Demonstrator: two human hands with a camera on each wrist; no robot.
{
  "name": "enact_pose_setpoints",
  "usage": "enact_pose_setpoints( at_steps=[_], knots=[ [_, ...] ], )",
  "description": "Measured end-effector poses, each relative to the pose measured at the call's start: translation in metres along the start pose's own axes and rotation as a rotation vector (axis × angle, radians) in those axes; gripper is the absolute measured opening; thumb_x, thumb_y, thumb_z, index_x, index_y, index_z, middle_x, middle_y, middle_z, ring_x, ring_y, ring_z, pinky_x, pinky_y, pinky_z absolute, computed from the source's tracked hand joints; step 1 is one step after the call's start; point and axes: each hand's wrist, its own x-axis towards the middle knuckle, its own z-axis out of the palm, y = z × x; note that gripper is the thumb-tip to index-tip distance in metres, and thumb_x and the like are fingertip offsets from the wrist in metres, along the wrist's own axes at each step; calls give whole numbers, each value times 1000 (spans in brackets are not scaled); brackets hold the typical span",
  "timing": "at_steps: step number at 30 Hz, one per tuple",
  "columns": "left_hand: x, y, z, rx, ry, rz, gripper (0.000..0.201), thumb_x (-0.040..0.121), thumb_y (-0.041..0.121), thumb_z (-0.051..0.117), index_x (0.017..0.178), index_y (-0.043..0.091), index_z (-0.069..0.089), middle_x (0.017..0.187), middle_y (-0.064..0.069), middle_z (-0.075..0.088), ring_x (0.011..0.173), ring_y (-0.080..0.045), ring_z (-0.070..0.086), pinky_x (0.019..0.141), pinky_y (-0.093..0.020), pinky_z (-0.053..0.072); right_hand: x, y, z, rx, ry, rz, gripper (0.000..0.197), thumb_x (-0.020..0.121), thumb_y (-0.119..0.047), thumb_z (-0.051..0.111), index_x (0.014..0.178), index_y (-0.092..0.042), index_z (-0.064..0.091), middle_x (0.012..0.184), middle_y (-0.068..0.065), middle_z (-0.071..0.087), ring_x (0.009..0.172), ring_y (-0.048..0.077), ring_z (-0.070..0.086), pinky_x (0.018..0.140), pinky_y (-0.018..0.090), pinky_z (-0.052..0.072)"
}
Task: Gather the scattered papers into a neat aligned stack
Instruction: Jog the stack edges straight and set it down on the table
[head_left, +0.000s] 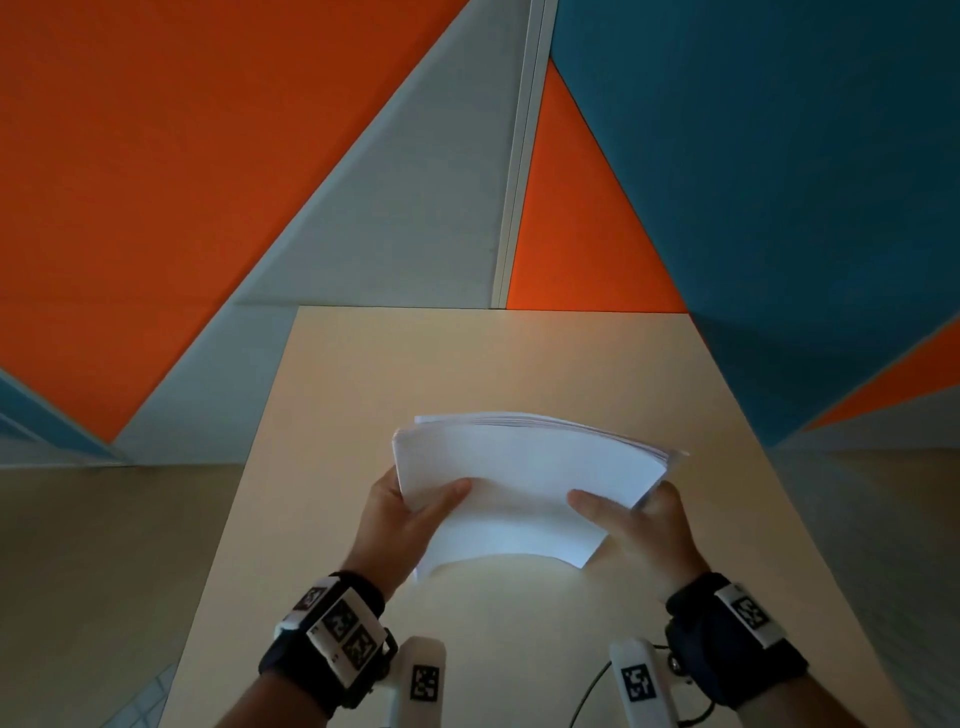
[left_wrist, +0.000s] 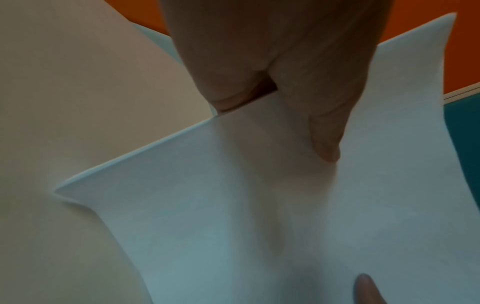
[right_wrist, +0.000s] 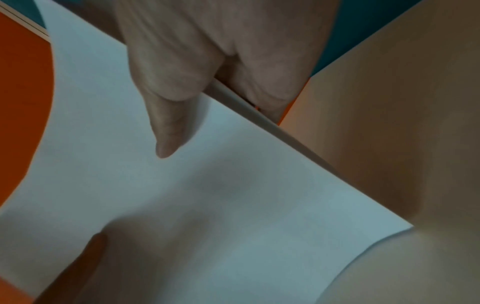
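A: Where's the stack?
B: I'm holding the paper stack (head_left: 524, 483) above the bench (head_left: 493, 358); left grip (head_left: 410, 512) and right grip (head_left: 641, 525) pinching its side edges. Far edges fanning unevenly. Bench around it lying bare.

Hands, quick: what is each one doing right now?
Left hand: grips the left side of the paper stack, thumb on top.
Right hand: grips the stack's right side, thumb on top.

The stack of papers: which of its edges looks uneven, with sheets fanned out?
The far edge of the stack: single sheets step out there. The near edge, between the hands, looks flush.
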Motion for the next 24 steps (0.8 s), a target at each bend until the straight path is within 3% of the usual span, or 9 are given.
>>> enact_pose_setpoints(
  at_steps=[4,7,10,12,15,18,21,24],
  knots=[
    [5,9,1,48,-9,26,29,77,20,80,104,13,69,95,-2,76,88,-18,73,75,-35,59,1,0,3,42,5,17,27,76,8,77,78,-19,77,84,1,79,77,13,75,67,27,61],
    [6,10,-2,73,-33,49,47,70,37,78,111,18,66,103,-2,75,96,-19,71,85,-44,57,0,-2,3,66,-6,8,30,76,10,75,84,-19,75,86,0,79,78,12,75,63,25,60],
    [4,14,-3,90,-43,81,46,73,28,82,115,18,63,107,-2,74,99,-18,71,88,-46,56,-2,-3,2,67,-19,-3,30,75,11,76,90,-15,75,90,3,79,82,16,75,64,25,58],
    [2,23,-3,71,-26,132,42,73,20,83,110,18,61,104,-1,74,97,-16,71,87,-41,57,-3,-5,0,33,-16,-26,29,74,10,78,94,-11,75,93,7,79,86,20,76,68,27,60],
    [2,40,-1,48,11,216,41,67,36,82,95,20,55,88,5,67,86,-17,66,78,-33,54,-3,-6,-1,7,-31,-44,29,74,8,78,99,-7,75,97,9,78,91,24,75,76,34,61],
    [3,49,6,-18,33,288,32,76,44,62,87,14,53,80,8,55,78,-10,54,75,-21,43,-3,-6,0,35,-12,2,29,74,7,79,97,-9,75,96,8,78,92,25,75,75,33,61],
    [5,51,10,-44,44,266,29,84,40,50,79,12,55,75,2,52,74,-17,49,73,-33,38,-4,-9,-1,24,-1,-25,28,71,1,84,96,-8,75,94,6,79,91,23,75,74,30,60],
    [5,52,11,-35,47,246,32,83,39,49,74,9,55,70,0,52,70,-18,48,68,-34,37,-3,-15,-3,68,41,-102,42,66,-29,83,100,-8,72,95,3,77,91,16,73,77,23,56]
  ],
)
